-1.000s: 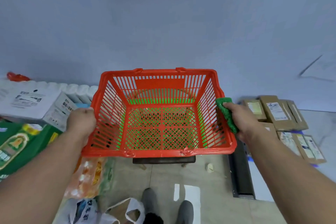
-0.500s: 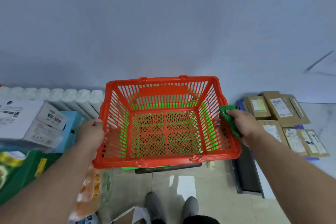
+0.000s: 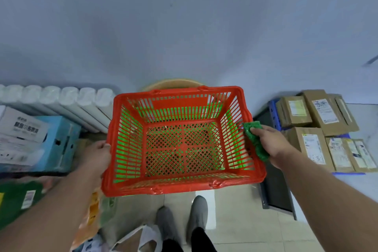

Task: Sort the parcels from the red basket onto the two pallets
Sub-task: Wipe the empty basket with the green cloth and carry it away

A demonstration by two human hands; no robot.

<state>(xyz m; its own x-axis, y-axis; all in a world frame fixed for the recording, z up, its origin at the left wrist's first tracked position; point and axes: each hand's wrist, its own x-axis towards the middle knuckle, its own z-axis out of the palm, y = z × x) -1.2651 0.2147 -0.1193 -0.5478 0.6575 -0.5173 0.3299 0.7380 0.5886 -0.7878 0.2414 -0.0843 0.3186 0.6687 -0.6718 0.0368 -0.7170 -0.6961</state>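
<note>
The red basket (image 3: 252, 129) is held up in front of me with nothing inside it; green shows through its mesh floor. My left hand (image 3: 98, 155) grips its left rim. My right hand (image 3: 270, 145) holds its right side, with a green scouring cloth (image 3: 254, 139) pinched against the rim. Several brown cardboard parcels (image 3: 311, 145) with white labels lie on a blue pallet (image 3: 273, 108) at the right.
A round wooden stool (image 3: 171, 84) stands behind the basket by the wall. White rolls (image 3: 61, 96), a blue-and-white carton (image 3: 36, 141) and green packs are at the left. Bags and my grey shoes (image 3: 184, 219) are on the tiled floor below. A dark board (image 3: 276, 188) lies right of me.
The basket has been lifted off the stool and drawn back toward me, with both hands keeping their hold; the view has tilted further down.
</note>
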